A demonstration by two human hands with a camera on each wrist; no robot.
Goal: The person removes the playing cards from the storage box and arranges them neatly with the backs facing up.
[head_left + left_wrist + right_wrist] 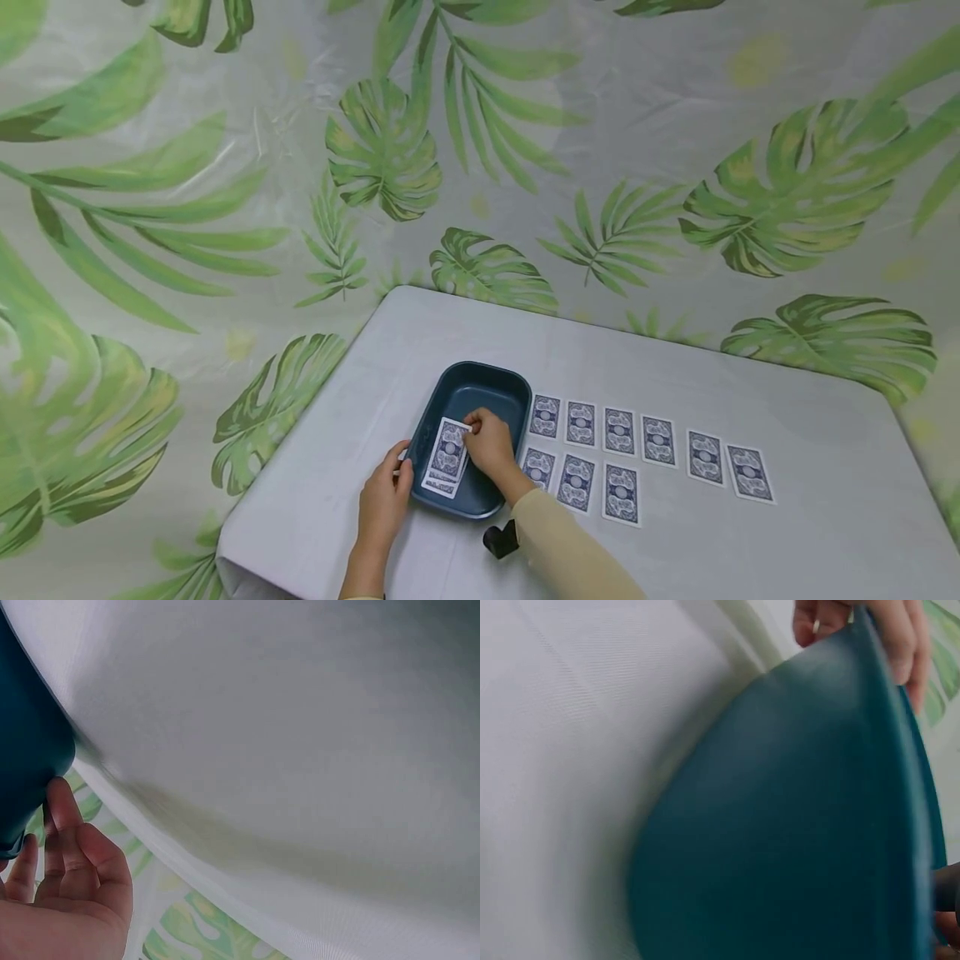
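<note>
A dark teal rectangular tray stands on the white-covered table, with a few overlapping playing cards face down in its left half, their backs blue and white. My right hand reaches over the tray and pinches the right edge of the topmost playing card near its upper corner. At the tray's near left side, my left hand grips the rim. The left wrist view shows left-hand fingertips against the tray's outer wall. In the right wrist view, the tray wall hides the cards.
Right of the tray, several face-down cards form a back row. Three more cards lie in front, the leftmost partly behind my right forearm. A black object shows beside the right sleeve. A leaf-patterned curtain borders the table's back edge.
</note>
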